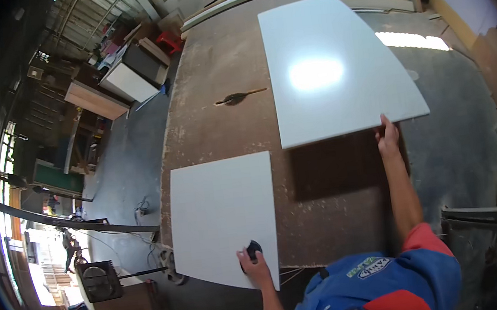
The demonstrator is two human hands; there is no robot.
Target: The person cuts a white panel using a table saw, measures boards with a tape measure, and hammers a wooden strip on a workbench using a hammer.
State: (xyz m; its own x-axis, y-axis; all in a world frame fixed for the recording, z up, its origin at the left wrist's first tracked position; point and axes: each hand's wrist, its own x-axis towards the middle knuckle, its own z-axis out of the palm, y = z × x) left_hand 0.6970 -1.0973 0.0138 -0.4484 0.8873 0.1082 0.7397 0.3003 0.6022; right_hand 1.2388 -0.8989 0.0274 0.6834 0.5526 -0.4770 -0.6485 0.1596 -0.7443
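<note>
Brown bench (215, 122) holds strips (244, 0), one panel (221, 212) — left hand (258, 271) curls round a black object (254, 249), right hand (388, 137) pinches a larger panel (340, 106).

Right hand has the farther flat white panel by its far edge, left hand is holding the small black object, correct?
Wrong edge: the head view shows the right hand holding the farther flat white panel by its near edge; the left hand is holding the small black object.

Black object (253, 246) partly hidden under left hand (257, 270), blue shirt (342, 293) cut off below
</note>
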